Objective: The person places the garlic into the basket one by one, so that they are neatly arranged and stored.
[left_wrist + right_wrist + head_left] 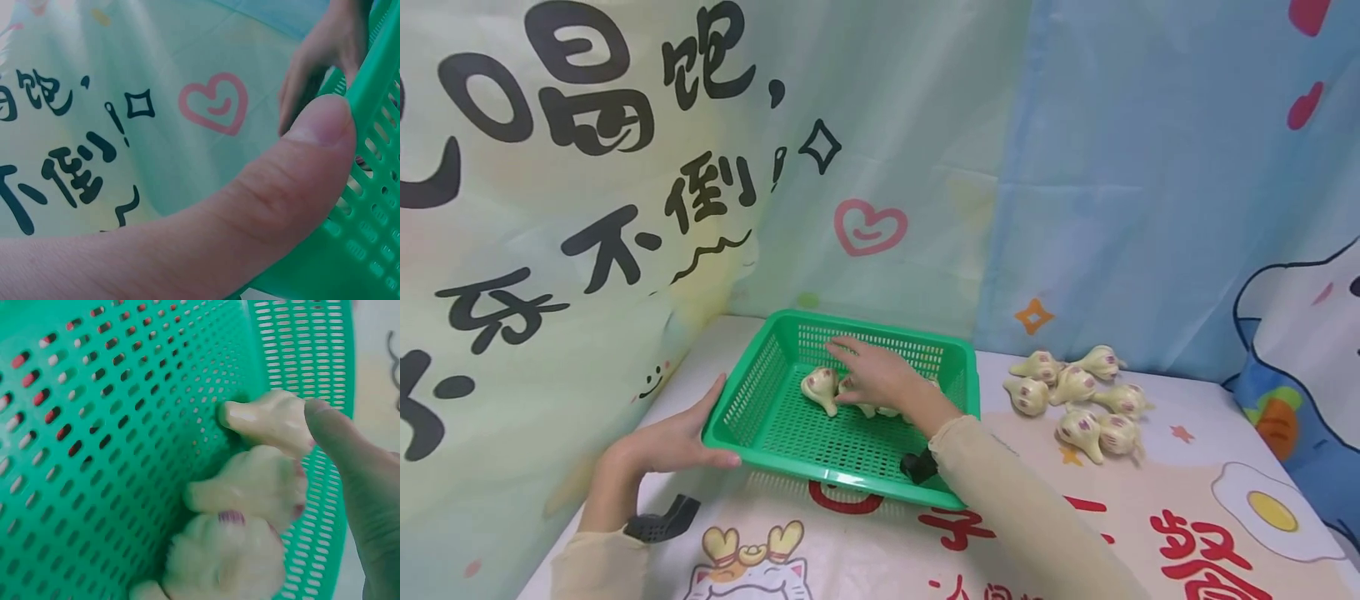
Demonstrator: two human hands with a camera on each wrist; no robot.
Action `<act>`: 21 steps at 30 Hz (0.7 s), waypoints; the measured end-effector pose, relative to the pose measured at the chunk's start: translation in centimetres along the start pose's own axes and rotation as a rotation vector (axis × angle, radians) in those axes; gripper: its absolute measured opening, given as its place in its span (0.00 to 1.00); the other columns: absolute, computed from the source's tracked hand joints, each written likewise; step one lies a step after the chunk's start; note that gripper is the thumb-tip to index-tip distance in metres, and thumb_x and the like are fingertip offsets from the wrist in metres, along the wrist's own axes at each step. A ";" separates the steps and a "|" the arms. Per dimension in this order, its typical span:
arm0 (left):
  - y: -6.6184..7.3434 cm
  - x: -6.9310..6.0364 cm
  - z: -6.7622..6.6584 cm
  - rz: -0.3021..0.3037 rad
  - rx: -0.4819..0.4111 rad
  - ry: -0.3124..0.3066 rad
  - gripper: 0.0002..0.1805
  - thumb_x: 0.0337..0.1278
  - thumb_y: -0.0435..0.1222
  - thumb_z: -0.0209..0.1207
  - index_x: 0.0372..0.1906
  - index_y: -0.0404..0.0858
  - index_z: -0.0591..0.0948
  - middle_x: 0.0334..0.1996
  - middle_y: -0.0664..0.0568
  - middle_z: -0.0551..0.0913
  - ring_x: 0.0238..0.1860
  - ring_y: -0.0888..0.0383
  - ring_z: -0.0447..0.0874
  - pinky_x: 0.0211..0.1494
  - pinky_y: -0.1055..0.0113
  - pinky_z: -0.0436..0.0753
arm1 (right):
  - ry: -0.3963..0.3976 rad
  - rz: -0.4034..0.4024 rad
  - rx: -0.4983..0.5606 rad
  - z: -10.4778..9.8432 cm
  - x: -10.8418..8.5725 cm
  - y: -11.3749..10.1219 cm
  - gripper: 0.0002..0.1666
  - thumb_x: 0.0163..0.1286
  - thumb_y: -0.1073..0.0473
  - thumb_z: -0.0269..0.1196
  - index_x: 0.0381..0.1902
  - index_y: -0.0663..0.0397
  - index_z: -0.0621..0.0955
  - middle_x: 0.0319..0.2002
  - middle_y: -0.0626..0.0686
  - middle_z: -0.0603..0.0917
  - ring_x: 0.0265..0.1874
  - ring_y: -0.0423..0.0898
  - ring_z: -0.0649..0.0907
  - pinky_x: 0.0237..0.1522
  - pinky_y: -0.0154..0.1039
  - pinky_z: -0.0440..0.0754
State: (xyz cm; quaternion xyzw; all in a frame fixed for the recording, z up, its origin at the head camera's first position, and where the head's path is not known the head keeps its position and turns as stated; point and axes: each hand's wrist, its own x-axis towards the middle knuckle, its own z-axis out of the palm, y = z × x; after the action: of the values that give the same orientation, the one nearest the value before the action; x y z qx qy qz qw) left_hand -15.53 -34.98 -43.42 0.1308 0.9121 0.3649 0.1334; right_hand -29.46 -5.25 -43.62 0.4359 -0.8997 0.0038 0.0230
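A green plastic basket [820, 483] with perforated walls stands on the table, several garlic bulbs [818, 387] inside it. My left hand [666, 435] is spread along the basket's left near corner. Its straight thumb [300, 162] touches the rim in the left wrist view; the other fingers are out of sight there. Over the bulbs inside the basket is my right hand [880, 379], fingers extended and apart from the thumb. In the right wrist view, that thumb [340, 434] is against one garlic bulb [269, 422], while more bulbs lie beside it. My right hand partly hides the bulbs in the head view.
Several more garlic bulbs [1075, 385] lie in a group on the table right of the basket. A printed cloth [880, 150] hangs behind. The tabletop [1150, 500] carries printed pictures and red characters. A black device [664, 518] sits at my left wrist.
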 end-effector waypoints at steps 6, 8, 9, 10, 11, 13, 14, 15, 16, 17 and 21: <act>0.1 0.0 0.1 0.019 -0.003 -0.005 0.68 0.46 0.50 0.69 0.73 0.34 0.28 0.74 0.30 0.34 0.72 0.33 0.44 0.67 0.38 0.56 | 0.104 0.018 0.013 -1.8 -3.2 1.5 0.48 0.61 0.38 0.64 0.73 0.47 0.59 0.73 0.53 0.59 0.68 0.51 0.68 0.59 0.46 0.74; 0.1 0.0 0.0 0.016 -0.001 -0.009 0.68 0.46 0.50 0.68 0.73 0.34 0.28 0.74 0.30 0.34 0.72 0.33 0.45 0.67 0.38 0.57 | 0.152 0.023 0.020 -2.3 -4.3 2.1 0.49 0.59 0.39 0.65 0.73 0.47 0.60 0.73 0.53 0.60 0.67 0.51 0.68 0.57 0.46 0.76; 0.0 0.0 0.0 0.017 -0.001 -0.010 0.67 0.46 0.49 0.68 0.73 0.34 0.28 0.74 0.30 0.35 0.72 0.33 0.46 0.67 0.38 0.57 | 0.173 0.029 0.019 -2.6 -4.8 2.5 0.49 0.59 0.39 0.66 0.73 0.47 0.60 0.73 0.53 0.59 0.67 0.52 0.69 0.55 0.46 0.77; 0.0 0.0 0.0 0.018 -0.002 -0.011 0.67 0.47 0.49 0.69 0.73 0.34 0.28 0.74 0.30 0.34 0.72 0.33 0.46 0.67 0.38 0.57 | 0.196 0.031 0.033 -2.9 -5.3 2.8 0.49 0.58 0.40 0.66 0.73 0.47 0.60 0.73 0.53 0.59 0.67 0.52 0.69 0.53 0.46 0.78; 0.0 0.0 0.0 0.019 -0.004 -0.012 0.67 0.47 0.49 0.68 0.73 0.34 0.28 0.74 0.30 0.34 0.72 0.33 0.46 0.66 0.38 0.57 | 0.213 0.038 0.036 -3.1 -5.8 3.1 0.50 0.58 0.40 0.67 0.73 0.47 0.60 0.73 0.53 0.59 0.66 0.52 0.69 0.52 0.46 0.79; 0.1 0.0 -0.1 0.021 -0.004 -0.014 0.67 0.47 0.49 0.68 0.73 0.34 0.28 0.73 0.29 0.34 0.72 0.33 0.46 0.66 0.38 0.57 | 0.240 0.052 0.047 -3.5 -6.9 3.8 0.51 0.57 0.40 0.68 0.73 0.46 0.60 0.73 0.52 0.58 0.66 0.53 0.69 0.49 0.46 0.80; 0.1 0.0 -0.1 0.028 0.000 -0.011 0.67 0.47 0.48 0.68 0.73 0.34 0.28 0.73 0.29 0.34 0.71 0.33 0.47 0.66 0.38 0.58 | 0.254 0.059 0.044 -3.8 -7.4 4.1 0.51 0.57 0.40 0.68 0.73 0.45 0.59 0.73 0.52 0.59 0.66 0.53 0.70 0.48 0.46 0.80; 0.1 0.0 0.0 0.034 0.004 -0.009 0.67 0.47 0.48 0.68 0.73 0.33 0.28 0.73 0.28 0.35 0.71 0.33 0.48 0.66 0.38 0.58 | 0.266 0.067 0.046 -4.0 -8.0 4.3 0.51 0.57 0.40 0.68 0.73 0.45 0.59 0.73 0.52 0.59 0.66 0.53 0.70 0.48 0.46 0.80; 0.1 0.0 0.0 0.032 0.013 -0.008 0.67 0.47 0.49 0.68 0.73 0.34 0.28 0.73 0.29 0.35 0.71 0.33 0.49 0.66 0.39 0.59 | 0.280 0.072 0.046 -4.2 -8.6 4.6 0.51 0.56 0.40 0.68 0.73 0.45 0.59 0.73 0.52 0.59 0.66 0.53 0.70 0.49 0.47 0.80; 0.1 0.0 0.0 0.033 0.024 -0.003 0.67 0.47 0.50 0.68 0.73 0.34 0.28 0.73 0.29 0.36 0.71 0.34 0.51 0.65 0.40 0.61 | 0.294 0.078 0.035 -4.4 -9.2 5.0 0.52 0.56 0.40 0.68 0.73 0.45 0.59 0.73 0.52 0.59 0.65 0.53 0.71 0.48 0.47 0.80; -0.1 -0.1 -0.1 0.027 0.068 0.011 0.67 0.48 0.50 0.67 0.74 0.36 0.28 0.73 0.29 0.39 0.68 0.36 0.57 0.63 0.44 0.65 | 0.358 0.088 0.034 -4.6 -11.6 6.0 0.51 0.55 0.42 0.70 0.72 0.48 0.61 0.72 0.53 0.61 0.63 0.53 0.73 0.49 0.47 0.80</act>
State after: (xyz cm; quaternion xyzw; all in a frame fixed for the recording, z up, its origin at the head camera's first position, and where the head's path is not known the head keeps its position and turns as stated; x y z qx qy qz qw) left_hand -15.49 -35.19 -43.42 0.1457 0.9228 0.3363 0.1189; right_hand -26.78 7.70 -39.47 0.3886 -0.8993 0.0976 0.1752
